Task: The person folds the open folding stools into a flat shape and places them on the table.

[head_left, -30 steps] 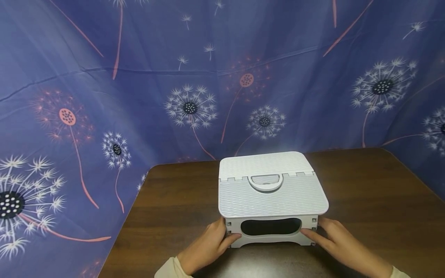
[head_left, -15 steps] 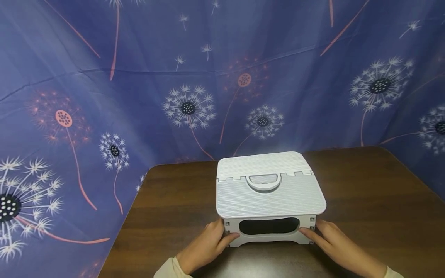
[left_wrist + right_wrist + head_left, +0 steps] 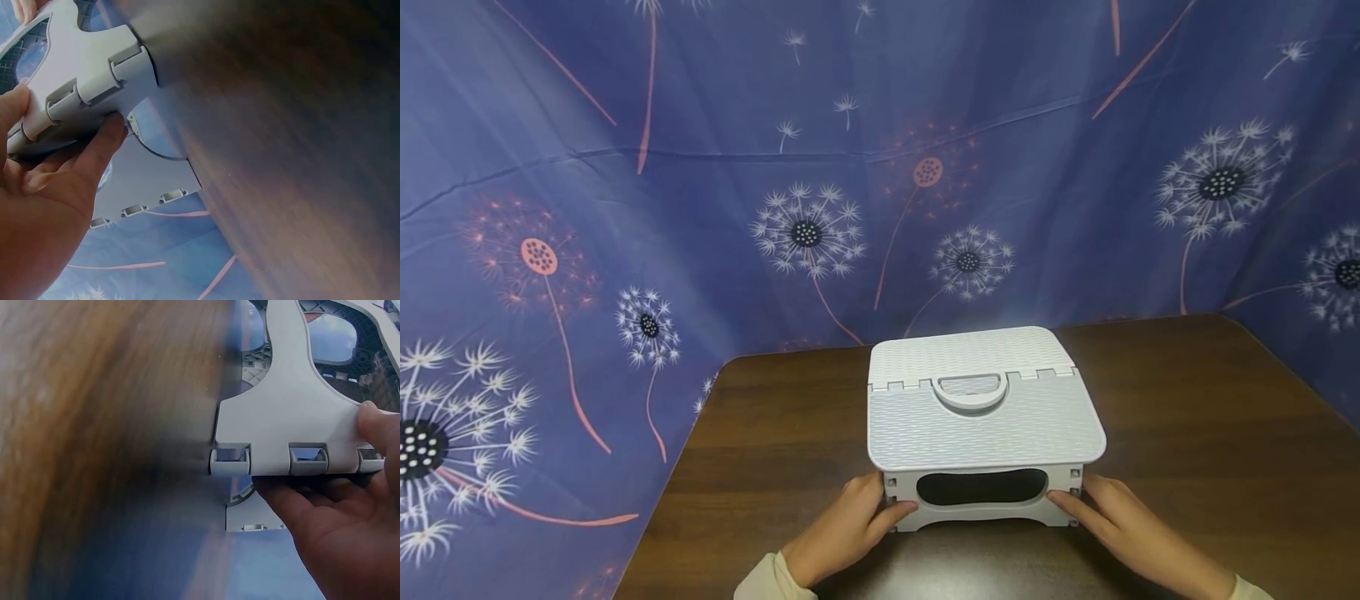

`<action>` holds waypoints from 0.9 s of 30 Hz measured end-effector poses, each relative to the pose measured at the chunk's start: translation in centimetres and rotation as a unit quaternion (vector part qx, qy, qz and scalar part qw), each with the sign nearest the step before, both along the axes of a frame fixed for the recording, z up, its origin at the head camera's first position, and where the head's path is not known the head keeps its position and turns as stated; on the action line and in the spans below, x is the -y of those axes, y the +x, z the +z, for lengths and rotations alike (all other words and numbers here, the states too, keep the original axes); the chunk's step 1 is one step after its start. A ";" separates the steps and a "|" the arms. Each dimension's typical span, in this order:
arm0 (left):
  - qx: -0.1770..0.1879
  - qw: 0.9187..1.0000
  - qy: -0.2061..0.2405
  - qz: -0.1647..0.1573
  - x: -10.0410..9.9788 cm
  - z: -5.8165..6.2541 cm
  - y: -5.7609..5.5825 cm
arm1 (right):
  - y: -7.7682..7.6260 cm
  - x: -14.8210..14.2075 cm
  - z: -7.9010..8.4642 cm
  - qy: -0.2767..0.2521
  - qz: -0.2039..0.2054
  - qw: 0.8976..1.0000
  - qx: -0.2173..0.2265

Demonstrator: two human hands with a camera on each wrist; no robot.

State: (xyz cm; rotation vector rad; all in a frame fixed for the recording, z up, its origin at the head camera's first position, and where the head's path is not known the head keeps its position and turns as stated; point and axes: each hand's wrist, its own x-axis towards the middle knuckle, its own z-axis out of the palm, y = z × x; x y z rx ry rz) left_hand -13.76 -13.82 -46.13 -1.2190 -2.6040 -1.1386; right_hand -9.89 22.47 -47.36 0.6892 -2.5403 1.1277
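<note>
A white folding step stool (image 3: 985, 433) stands unfolded on the brown table. Its ridged top has a hinge line across it and a curved carry handle (image 3: 972, 403) lying flat in the middle. My left hand (image 3: 844, 529) grips the front panel's left edge, thumb on the front face beside the oval opening. On the opposite edge my right hand (image 3: 1131, 525) holds the same panel, its thumb near the opening's right end. Both wrist views show the fingers behind the hinged corner: left hand (image 3: 59, 187), right hand (image 3: 350, 515). The head view hides most fingers behind the stool.
The dark brown wooden table (image 3: 1195, 417) extends to both sides of the stool. Behind it and along the left hangs a blue cloth (image 3: 715, 208) printed with dandelions. The stool's back edge lies close to the table's far edge in the head view.
The head view has shifted very slightly. Both hands keep the same hold on the stool, which stays in place on the table.
</note>
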 end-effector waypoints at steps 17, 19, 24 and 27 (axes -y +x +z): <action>0.034 0.999 0.006 -0.023 0.2 -0.1 -0.5 | 0.3 0.0 -0.1 -0.003 0.011 1.000 0.016; 0.038 0.999 0.004 -0.021 0.2 0.0 -0.6 | 0.2 0.0 0.0 -0.004 0.014 1.000 0.019; 0.042 0.999 0.004 -0.021 0.2 0.0 -0.7 | 0.1 -0.1 0.3 0.004 0.016 1.000 0.017; 0.046 0.999 0.007 -0.025 0.1 0.0 -0.7 | 0.1 -0.1 0.3 0.006 0.016 1.000 0.009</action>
